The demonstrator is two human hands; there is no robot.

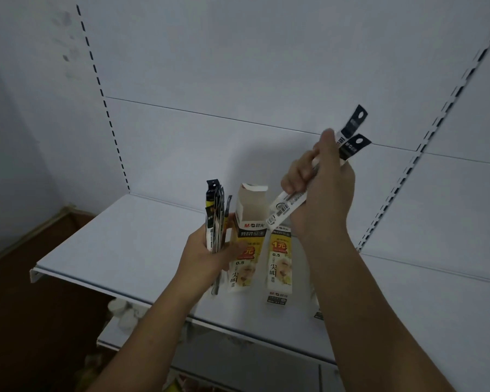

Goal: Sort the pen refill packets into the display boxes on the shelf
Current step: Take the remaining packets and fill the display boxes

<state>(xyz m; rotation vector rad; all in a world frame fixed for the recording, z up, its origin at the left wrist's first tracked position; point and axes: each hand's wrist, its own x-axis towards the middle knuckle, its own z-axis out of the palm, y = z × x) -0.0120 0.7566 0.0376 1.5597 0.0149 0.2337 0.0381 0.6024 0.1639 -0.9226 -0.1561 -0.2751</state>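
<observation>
My left hand (210, 254) grips a bunch of several pen refill packets (215, 219), held upright, and also holds an open yellow-and-white display box (248, 239) beside them, its top flap raised. My right hand (321, 188) holds two long refill packets (348, 137) with black hang tabs, tilted so their lower white ends (283, 212) point down toward the open box mouth. A second yellow display box (279, 267) lies flat on the white shelf (125, 244) just right of the held box.
White perforated back panels and slotted uprights (425, 154) stand behind the shelf. Another packet or box edge (317, 312) peeks from behind my right forearm. A lower shelf (125, 315) holds pale items. Brown floor lies at left.
</observation>
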